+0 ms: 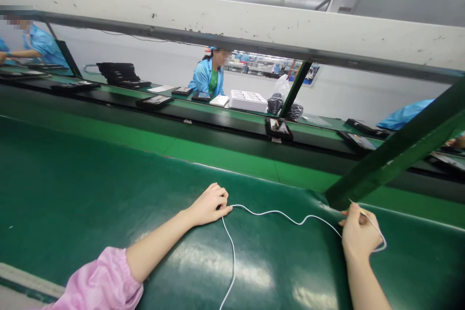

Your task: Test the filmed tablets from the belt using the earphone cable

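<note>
A thin white cable (276, 213) lies across the green mat (72, 193) in front of me. My left hand (209, 203) rests on the mat with its fingers curled, pinching the cable near its left bend. From there one length trails down toward the bottom edge. My right hand (358, 232) is closed on the cable's other part near a green post (395, 150), and a small loop sticks out to its right. A pink sleeve covers my left upper arm.
A conveyor beyond the mat carries several black devices (279, 128) and trays. A white box (249, 100) and black bags sit on the far bench. Persons in blue coats work across the line and at far left. A white beam (232, 22) crosses overhead.
</note>
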Demonstrator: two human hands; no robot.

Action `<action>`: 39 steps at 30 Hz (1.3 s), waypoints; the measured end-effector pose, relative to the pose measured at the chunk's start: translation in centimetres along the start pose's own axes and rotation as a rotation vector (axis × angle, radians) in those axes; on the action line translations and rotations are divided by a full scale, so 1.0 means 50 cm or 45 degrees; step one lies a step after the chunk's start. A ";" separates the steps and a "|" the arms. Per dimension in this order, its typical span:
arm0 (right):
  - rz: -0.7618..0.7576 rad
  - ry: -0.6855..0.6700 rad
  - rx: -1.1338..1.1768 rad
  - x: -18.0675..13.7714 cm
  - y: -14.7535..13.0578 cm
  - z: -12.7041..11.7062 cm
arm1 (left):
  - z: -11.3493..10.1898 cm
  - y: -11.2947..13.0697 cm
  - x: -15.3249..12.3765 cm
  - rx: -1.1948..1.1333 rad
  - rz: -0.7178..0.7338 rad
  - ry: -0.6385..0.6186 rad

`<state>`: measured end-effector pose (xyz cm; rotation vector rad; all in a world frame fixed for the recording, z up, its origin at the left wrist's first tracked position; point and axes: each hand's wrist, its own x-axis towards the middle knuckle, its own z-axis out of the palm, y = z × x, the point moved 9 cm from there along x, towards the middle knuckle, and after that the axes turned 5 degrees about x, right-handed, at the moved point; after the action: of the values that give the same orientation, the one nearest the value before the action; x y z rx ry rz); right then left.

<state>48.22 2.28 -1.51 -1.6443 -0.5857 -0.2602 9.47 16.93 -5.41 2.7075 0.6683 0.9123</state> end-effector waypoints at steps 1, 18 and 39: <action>0.000 -0.002 0.013 -0.001 0.000 0.001 | -0.001 0.001 0.000 0.000 0.000 0.000; 0.022 0.020 0.039 0.001 0.008 -0.003 | -0.002 0.002 0.001 0.001 -0.002 -0.004; -0.022 -0.009 -0.192 0.009 0.012 0.000 | -0.001 0.003 0.000 0.002 -0.007 -0.009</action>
<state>48.93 2.34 -1.79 -1.7863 -0.5977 -0.3176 9.49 16.80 -5.31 2.7077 0.6747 0.9011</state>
